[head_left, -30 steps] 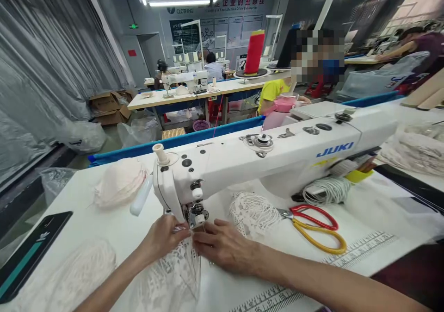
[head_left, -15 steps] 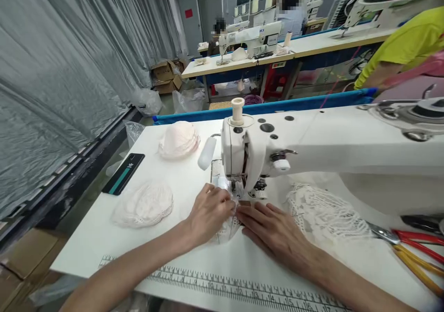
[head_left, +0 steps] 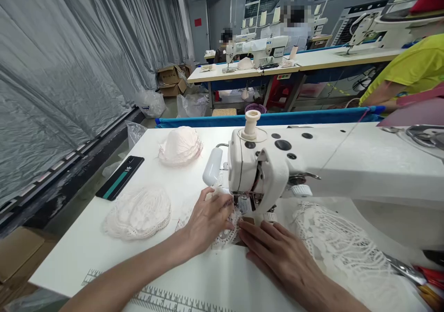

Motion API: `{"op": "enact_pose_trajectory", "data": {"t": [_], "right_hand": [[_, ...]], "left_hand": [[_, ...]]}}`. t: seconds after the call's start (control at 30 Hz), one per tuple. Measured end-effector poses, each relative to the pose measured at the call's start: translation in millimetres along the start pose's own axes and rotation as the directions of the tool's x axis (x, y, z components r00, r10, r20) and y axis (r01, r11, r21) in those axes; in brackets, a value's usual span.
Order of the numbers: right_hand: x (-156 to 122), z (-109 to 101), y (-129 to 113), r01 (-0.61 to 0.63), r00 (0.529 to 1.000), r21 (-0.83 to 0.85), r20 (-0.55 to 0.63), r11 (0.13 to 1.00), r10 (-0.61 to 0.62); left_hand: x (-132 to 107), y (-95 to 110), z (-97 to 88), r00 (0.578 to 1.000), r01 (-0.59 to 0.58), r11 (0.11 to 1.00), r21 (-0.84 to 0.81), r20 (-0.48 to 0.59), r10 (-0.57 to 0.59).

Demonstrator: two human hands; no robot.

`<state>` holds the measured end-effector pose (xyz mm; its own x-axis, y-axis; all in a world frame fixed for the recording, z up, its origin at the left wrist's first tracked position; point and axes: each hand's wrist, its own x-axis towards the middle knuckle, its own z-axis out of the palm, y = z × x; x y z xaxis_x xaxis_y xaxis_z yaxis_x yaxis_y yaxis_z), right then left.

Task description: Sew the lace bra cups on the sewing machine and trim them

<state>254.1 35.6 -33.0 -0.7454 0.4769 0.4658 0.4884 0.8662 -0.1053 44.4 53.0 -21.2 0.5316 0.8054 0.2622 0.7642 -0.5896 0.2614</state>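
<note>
A white lace piece (head_left: 227, 238) lies under the needle area of a white sewing machine (head_left: 246, 168). My left hand (head_left: 208, 217) is closed on this lace with bent fingers, just left of the presser foot. My right hand (head_left: 280, 252) lies flat on the table to the right, its fingertips touching the lace edge beside a small brown piece (head_left: 248, 220). The needle tip is hidden behind the machine head and my fingers.
Left stand a lace stack (head_left: 138, 212), a pale cup-shaped stack (head_left: 181, 146) and a dark phone (head_left: 120, 177). Right of my hand lie more white lace (head_left: 343, 242) and scissors (head_left: 404, 268). A printed ruler (head_left: 173, 300) runs along the front. A person in a yellow shirt (head_left: 412, 66) sits beyond.
The view has shifted, so the machine head appears lower and farther right. More lace shows around my left hand's fingers. Both hands stay beside the presser foot.
</note>
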Motion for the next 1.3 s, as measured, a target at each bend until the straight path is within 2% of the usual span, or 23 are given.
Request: {"op": "enact_pose_trajectory", "data": {"t": [0.1, 0.27, 0.33, 0.53, 0.7, 0.9, 1.13, 1.3], "right_hand": [[2, 4, -1, -0.015, 1.0, -0.02, -0.005, 1.0, 0.015], [4, 8, -1, -0.046, 0.999, -0.029, 0.011, 0.999, 0.046], [5, 9, -1, -0.056, 0.998, -0.038, 0.008, 0.998, 0.057], [5, 10, -1, -0.051, 0.999, -0.053, 0.002, 0.997, 0.051], [5, 8, -2, -0.05, 0.999, -0.066, -0.005, 0.997, 0.05], [1, 9, -4, -0.051, 0.999, -0.046, -0.002, 0.998, 0.051], [4, 7, -4, -0.017, 1.0, -0.023, -0.025, 1.0, 0.016], [2, 7, -5, -0.014, 1.0, -0.026, -0.021, 1.0, 0.013]], "left_hand": [[6, -7, -3.3, 0.999, -0.006, 1.0, -0.007, 0.034, 0.006], [20, -16, -15.5, 0.985, -0.03, 1.0, 0.001, 0.173, 0.029], [23, -20, -18.2, 0.98, -0.054, 0.998, -0.009, 0.193, 0.055], [25, -26, -16.3, 0.983, -0.135, 0.991, -0.019, 0.126, 0.136], [13, -12, -14.0, 0.994, -0.1, 0.993, 0.058, 0.04, 0.098], [-2, 7, -15.0, 0.981, -0.177, 0.981, 0.084, 0.097, 0.169], [-1, 7, -10.6, 0.981, -0.189, 0.974, 0.122, 0.063, 0.183], [1, 9, -14.5, 0.978, -0.209, 0.966, 0.153, 0.059, 0.202]]}}
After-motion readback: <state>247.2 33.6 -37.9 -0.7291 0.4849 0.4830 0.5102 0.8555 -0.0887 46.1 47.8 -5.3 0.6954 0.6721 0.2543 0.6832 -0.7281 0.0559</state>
